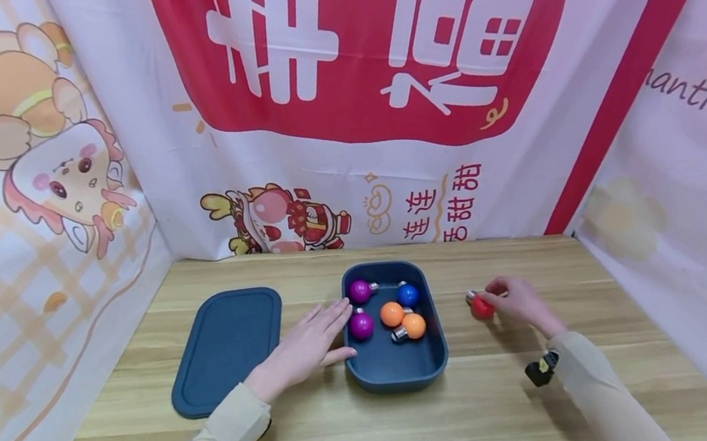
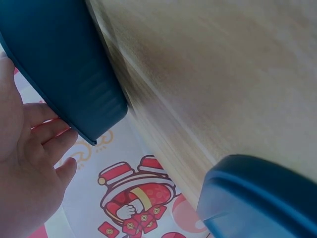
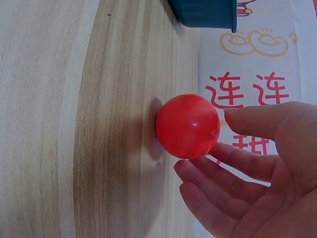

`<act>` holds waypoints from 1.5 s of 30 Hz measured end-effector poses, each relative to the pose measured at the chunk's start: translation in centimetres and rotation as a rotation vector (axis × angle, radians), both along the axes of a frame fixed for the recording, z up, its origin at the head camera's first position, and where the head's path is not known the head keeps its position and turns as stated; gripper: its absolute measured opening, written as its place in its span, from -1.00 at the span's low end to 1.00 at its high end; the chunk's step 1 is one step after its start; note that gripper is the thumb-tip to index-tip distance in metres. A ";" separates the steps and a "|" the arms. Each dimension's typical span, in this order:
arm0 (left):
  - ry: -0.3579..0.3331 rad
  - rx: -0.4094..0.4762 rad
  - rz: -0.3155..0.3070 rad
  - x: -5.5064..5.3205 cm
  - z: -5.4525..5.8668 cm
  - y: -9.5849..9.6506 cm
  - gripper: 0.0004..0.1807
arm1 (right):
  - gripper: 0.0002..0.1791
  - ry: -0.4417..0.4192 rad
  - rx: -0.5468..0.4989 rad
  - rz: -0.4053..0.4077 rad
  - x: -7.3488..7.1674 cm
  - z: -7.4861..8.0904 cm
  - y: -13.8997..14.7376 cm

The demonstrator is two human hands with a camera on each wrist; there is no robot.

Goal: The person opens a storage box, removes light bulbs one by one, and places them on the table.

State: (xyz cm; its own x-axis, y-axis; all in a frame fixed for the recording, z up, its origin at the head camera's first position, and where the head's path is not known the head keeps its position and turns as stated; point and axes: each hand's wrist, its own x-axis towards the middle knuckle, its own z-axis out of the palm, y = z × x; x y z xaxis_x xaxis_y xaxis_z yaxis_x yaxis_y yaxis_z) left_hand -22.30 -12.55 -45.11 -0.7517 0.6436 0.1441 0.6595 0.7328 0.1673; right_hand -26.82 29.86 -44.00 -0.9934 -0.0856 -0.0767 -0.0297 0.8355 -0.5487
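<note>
A dark blue rectangular box (image 1: pixel 395 367) holds two purple bulbs (image 1: pixel 361 325), a blue bulb (image 1: pixel 407 294) and two orange bulbs (image 1: pixel 413 326). Along the box's left wall lies my left hand (image 1: pixel 308 344), its fingers extended and touching the rim; the left wrist view shows this hand (image 2: pixel 34 153) against the box's outer side (image 2: pixel 64 69). To the right of the box, a red bulb (image 1: pixel 482 307) with a metal screw base rests on the table. My right hand (image 1: pixel 520 300) is at it, thumb and fingers spread around the red ball (image 3: pixel 188 126) without a visible firm pinch.
A dark blue lid (image 1: pixel 228 352) lies flat on the wooden table (image 1: pixel 350 436), left of the box. Printed cloth (image 1: pixel 383 131) hangs behind the table and along both sides. A small black device (image 1: pixel 540 370) is strapped at the right wrist.
</note>
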 end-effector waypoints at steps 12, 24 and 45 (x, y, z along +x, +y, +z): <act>0.011 0.000 -0.011 -0.1 -0.2 0.0 -0.16 | -0.55 -0.022 -0.010 -0.010 -0.2 0.7 0.3; 0.017 0.001 -0.010 -0.2 -0.1 -0.1 -0.15 | -0.57 0.059 0.007 0.060 -0.2 3.0 -0.9; -0.005 0.000 -0.006 -0.1 0.1 -0.1 -0.15 | -0.64 0.051 -0.033 0.272 0.6 6.3 -5.8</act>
